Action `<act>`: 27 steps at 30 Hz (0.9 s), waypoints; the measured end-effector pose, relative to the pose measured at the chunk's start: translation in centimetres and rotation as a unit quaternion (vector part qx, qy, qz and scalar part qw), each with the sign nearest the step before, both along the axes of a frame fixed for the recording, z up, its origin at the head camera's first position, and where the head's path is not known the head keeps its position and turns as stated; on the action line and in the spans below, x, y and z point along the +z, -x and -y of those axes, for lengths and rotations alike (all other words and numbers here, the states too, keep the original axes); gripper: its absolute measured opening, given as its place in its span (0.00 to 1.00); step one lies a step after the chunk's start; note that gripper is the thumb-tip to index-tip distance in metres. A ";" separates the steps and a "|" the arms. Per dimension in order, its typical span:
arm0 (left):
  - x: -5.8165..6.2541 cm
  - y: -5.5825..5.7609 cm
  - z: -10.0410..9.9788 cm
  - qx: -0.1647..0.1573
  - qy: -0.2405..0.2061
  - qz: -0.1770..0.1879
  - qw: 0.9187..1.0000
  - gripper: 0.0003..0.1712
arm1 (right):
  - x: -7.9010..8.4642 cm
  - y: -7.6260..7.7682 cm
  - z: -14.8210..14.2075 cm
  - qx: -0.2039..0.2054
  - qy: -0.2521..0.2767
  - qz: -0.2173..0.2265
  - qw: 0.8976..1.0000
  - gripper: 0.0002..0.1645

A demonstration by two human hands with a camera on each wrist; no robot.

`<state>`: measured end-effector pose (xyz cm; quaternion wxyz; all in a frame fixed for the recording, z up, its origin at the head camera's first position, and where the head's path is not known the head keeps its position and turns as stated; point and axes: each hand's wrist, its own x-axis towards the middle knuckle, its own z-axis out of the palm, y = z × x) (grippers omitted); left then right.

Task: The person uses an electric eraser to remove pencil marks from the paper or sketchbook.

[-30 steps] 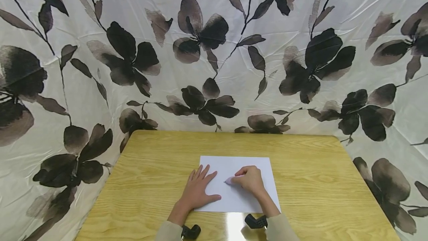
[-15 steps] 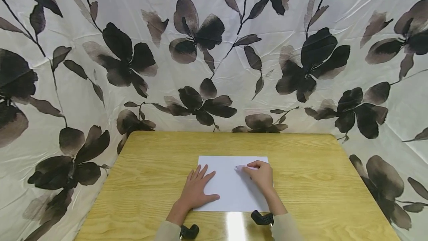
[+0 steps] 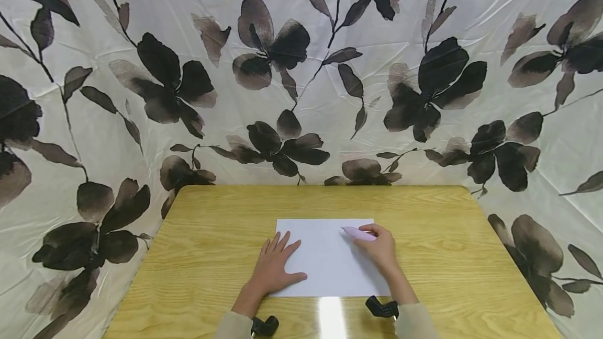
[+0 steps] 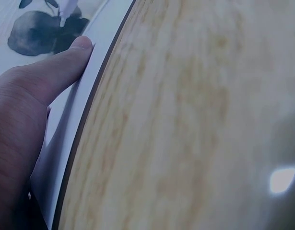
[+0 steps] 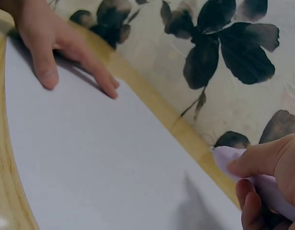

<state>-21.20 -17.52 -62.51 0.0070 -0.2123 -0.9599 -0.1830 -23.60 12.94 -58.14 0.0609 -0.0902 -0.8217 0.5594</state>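
Observation:
A white sheet of paper (image 3: 325,271) lies on the wooden table. Spread flat, my left hand (image 3: 273,271) rests on its left side, fingers straight and thumb stretched toward the middle. The left thumb (image 4: 56,72) presses near the paper's front edge in the left wrist view. Over the paper's far right part, my right hand (image 3: 380,250) pinches a pale purple pen-shaped tube (image 3: 358,233) with a narrow tip pointing left. In the right wrist view the tube (image 5: 226,155) seems raised off the paper, whose surface shows no clear marks. My right palm hides the tube's back end.
The yellow wood-grain table (image 3: 226,208) reaches beyond the paper on every side. A white cloth (image 3: 348,135) printed with dark flowers hangs behind and beside it. Black devices (image 3: 382,307) sit at both wrists, and light glares on the front of the table.
My right hand has moved right and farther from me, carrying the purple tube from the paper's middle toward its far right corner. The left hand stays in place on the paper.

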 end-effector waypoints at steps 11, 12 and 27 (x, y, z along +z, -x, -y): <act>-0.1 0.2 -0.1 0.001 0.000 0.000 1.000 0.52 | 0.1 -0.8 -2.4 -0.061 -0.090 -0.034 0.994 0.19; -0.2 0.3 -0.1 0.000 0.001 -0.002 1.000 0.52 | 0.0 -0.9 -2.6 -0.071 -0.107 -0.036 0.991 0.19; 0.2 0.0 0.0 0.001 -0.001 0.004 1.000 0.52 | -1.6 -1.7 -5.9 -0.192 -0.122 -0.038 0.973 0.20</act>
